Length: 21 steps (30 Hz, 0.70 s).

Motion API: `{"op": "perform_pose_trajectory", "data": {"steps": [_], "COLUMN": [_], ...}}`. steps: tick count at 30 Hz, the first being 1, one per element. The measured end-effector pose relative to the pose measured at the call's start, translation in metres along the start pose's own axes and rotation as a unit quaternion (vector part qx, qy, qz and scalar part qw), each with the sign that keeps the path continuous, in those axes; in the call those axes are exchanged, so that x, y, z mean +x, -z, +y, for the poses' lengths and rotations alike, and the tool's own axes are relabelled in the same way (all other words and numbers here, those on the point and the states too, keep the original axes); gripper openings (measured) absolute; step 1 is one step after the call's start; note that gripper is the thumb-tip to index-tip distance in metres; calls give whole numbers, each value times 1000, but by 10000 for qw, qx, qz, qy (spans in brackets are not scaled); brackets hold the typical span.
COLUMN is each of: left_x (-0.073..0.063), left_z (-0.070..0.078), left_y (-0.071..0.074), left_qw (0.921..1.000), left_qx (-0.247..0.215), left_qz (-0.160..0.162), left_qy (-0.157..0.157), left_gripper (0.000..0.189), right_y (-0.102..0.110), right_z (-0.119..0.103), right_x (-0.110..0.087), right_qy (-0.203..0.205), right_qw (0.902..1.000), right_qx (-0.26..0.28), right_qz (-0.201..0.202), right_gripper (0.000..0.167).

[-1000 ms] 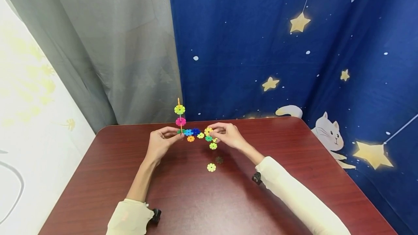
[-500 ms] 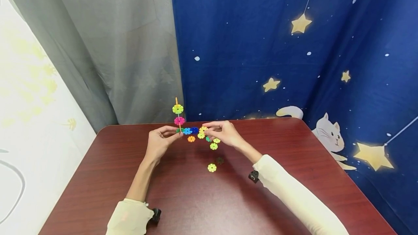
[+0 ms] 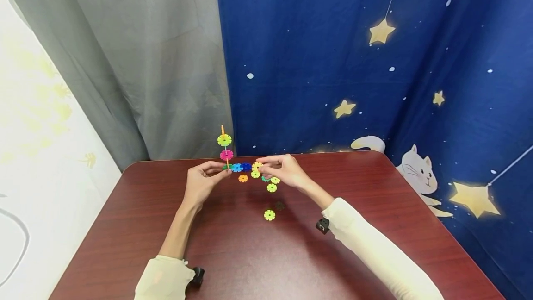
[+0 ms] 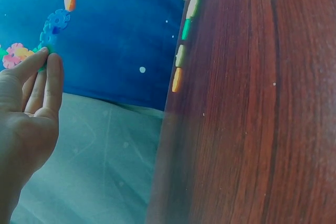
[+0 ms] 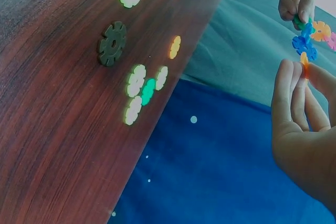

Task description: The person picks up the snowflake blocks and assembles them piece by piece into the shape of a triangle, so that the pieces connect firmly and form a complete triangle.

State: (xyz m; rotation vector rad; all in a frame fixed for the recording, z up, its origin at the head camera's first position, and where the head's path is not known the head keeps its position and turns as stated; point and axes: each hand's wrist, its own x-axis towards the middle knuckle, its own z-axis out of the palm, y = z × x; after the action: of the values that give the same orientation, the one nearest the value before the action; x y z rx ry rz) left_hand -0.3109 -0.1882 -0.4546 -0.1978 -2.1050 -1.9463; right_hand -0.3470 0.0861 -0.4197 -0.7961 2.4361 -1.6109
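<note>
My left hand (image 3: 203, 183) pinches the green disc (image 4: 43, 59) of a chain of notched snowflake discs, held up above the table. From there a pink disc (image 3: 226, 155) and a yellow-green disc (image 3: 224, 140) rise, with edge-on orange discs between and on top. To the right, a light blue disc (image 3: 237, 167) and a dark blue disc (image 3: 246, 167) extend sideways. My right hand (image 3: 287, 172) pinches an orange disc (image 5: 304, 65) between thumb and fingertips. Its edge meets the dark blue disc in the right wrist view.
Loose discs lie on the reddish-brown table (image 3: 233, 253): an orange disc (image 3: 243, 178), a teal disc (image 5: 148, 92), a dark disc (image 5: 112, 44), and several yellow-green ones, the nearest disc (image 3: 269, 215) toward the front. Grey and blue curtains (image 3: 291, 82) hang behind the far edge.
My right hand has moved left with the orange disc, up to the dark blue disc. My left hand has shifted slightly left, and the chain's upright part leans a little more left.
</note>
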Motion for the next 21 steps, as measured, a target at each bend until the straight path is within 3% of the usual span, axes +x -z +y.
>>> {"op": "perform_pose_trajectory", "data": {"steps": [9, 21], "left_x": [0, -2], "left_z": [-1, -2], "left_y": [-1, -4], "left_qw": [10000, 9998], "left_qx": [25, 154], "left_qz": [-17, -77], "left_qy": [-35, -24], "left_gripper": [30, 26], "right_y": [-1, -3], "right_z": [-2, -1], "right_x": [0, 0], "right_qy": [-91, -502], "right_qw": [9997, 9929], "right_qx": [204, 1067], "right_qz": [-41, -181], "right_gripper": [35, 34]}}
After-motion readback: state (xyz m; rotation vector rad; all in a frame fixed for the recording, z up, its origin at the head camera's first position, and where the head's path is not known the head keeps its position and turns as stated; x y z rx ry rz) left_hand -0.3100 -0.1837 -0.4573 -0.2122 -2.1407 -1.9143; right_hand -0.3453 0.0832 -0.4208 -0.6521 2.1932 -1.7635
